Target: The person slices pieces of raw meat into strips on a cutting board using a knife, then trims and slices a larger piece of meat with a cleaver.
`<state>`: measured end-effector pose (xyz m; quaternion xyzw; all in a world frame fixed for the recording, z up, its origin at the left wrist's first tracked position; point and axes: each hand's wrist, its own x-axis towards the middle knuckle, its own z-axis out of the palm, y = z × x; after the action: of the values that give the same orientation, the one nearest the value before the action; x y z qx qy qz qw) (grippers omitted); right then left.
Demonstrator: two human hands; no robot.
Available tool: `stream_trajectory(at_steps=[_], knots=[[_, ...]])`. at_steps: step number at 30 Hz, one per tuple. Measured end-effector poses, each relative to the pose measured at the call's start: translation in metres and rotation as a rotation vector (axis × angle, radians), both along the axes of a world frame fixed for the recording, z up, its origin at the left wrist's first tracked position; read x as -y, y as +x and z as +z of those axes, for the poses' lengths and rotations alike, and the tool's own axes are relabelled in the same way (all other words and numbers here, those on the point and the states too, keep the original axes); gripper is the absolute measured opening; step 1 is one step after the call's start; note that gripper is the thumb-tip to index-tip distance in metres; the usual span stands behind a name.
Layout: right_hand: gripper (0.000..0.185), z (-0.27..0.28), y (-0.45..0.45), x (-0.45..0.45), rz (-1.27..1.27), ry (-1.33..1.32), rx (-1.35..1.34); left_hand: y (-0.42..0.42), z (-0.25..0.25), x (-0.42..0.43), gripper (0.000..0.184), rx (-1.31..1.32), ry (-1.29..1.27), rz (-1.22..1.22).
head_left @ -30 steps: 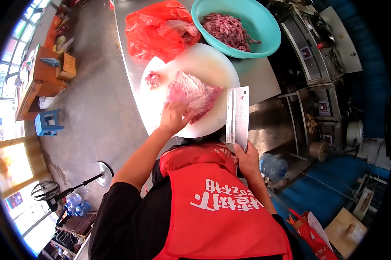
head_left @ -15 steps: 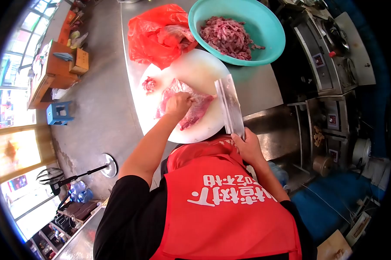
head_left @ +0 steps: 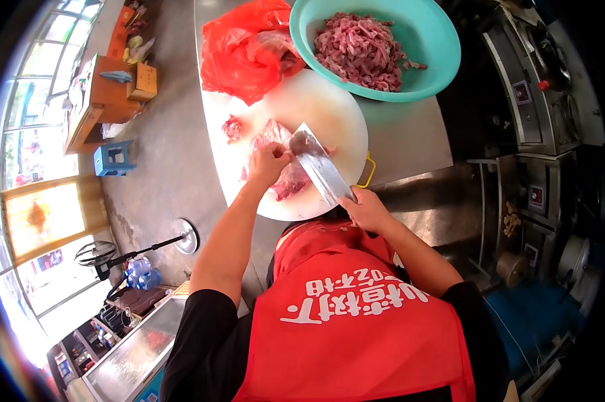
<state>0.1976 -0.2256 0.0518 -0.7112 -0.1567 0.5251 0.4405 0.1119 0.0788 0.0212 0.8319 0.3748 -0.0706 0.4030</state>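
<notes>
A slab of raw meat (head_left: 290,184) lies on the round white cutting board (head_left: 339,110). My left hand (head_left: 269,164) is closed with its fingertips pinching at the top of the meat. In my right hand (head_left: 367,209) is the handle of a cleaver (head_left: 324,173). The cleaver's broad blade slants over the right part of the meat, its far corner close to my left fingertips. Whether the edge touches the meat I cannot tell. A small heap of meat scraps (head_left: 232,128) sits at the board's left side.
Beyond the board, a red plastic bag (head_left: 232,57) with meat inside stands beside a turquoise basin (head_left: 433,60) of cut meat strips. A yellow handle (head_left: 371,171) juts from the board's right edge. The metal table (head_left: 416,137) ends to the right. A fan (head_left: 98,254) stands at the left.
My right hand has swung the cleaver left, from beside the meat to over it. My left fingers are raised a little into a pinch. The yellow handle has come into view.
</notes>
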Motion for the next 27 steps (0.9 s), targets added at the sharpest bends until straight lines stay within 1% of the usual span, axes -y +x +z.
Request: stream_trajectory(at_steps=[2,3,5,6,8,9,10,12,13,14,16,17,18,20,21,23,25,27], knots=[[0.030,-0.005,0.006,-0.014,-0.042,0.059,-0.105,0.001,0.002,0.002,0.026,-0.015,-0.005,0.009],[0.030,-0.007,0.005,-0.023,-0.048,0.057,-0.112,0.003,0.005,0.003,0.026,-0.018,-0.011,0.015],[0.028,-0.016,0.002,-0.048,-0.154,0.193,-0.185,0.006,0.004,0.000,0.026,-0.021,-0.004,-0.004],[0.028,-0.019,0.000,-0.056,-0.153,0.187,-0.188,0.005,0.003,0.000,0.026,-0.020,0.004,-0.016],[0.021,-0.026,-0.007,-0.069,-0.251,0.228,-0.284,0.007,0.003,-0.003,0.026,-0.014,-0.018,0.002],[0.026,-0.025,-0.014,-0.071,-0.302,0.247,-0.279,0.008,0.002,-0.006,0.025,-0.005,-0.034,0.017],[0.026,-0.022,-0.021,-0.063,-0.308,0.237,-0.284,0.006,0.001,-0.006,0.025,-0.012,-0.043,0.013],[0.027,-0.007,-0.033,-0.040,-0.177,0.140,-0.234,0.008,-0.001,-0.009,0.017,0.090,-0.117,0.057],[0.026,-0.008,-0.039,-0.025,-0.122,0.127,-0.242,0.007,-0.002,-0.012,0.016,0.078,-0.135,0.074],[0.026,-0.007,-0.045,-0.012,-0.123,0.124,-0.238,0.006,-0.001,-0.016,0.016,0.081,-0.139,0.072],[0.025,-0.005,-0.051,0.005,-0.152,0.070,-0.321,0.005,0.003,-0.025,0.016,0.098,-0.146,0.113],[0.024,-0.007,-0.052,0.007,-0.176,0.097,-0.299,0.003,0.006,-0.027,0.016,0.112,-0.178,0.125],[0.024,-0.003,-0.052,0.002,-0.184,0.097,-0.294,0.002,0.005,-0.031,0.016,0.115,-0.179,0.117],[0.026,0.005,-0.048,-0.018,-0.245,0.110,-0.199,-0.003,0.002,-0.038,0.015,0.122,-0.243,0.131],[0.027,0.003,-0.046,-0.027,-0.259,0.138,-0.203,-0.004,0.001,-0.038,0.015,0.122,-0.243,0.127],[0.026,0.002,-0.048,-0.051,-0.304,0.137,-0.215,-0.005,0.000,-0.040,0.015,0.162,-0.353,0.137],[0.026,-0.006,-0.058,-0.066,-0.366,0.140,-0.230,-0.003,0.006,-0.040,0.015,0.167,-0.367,0.124],[0.025,-0.004,-0.071,-0.064,-0.359,0.131,-0.217,-0.001,0.009,-0.041,0.015,0.176,-0.387,0.113]])
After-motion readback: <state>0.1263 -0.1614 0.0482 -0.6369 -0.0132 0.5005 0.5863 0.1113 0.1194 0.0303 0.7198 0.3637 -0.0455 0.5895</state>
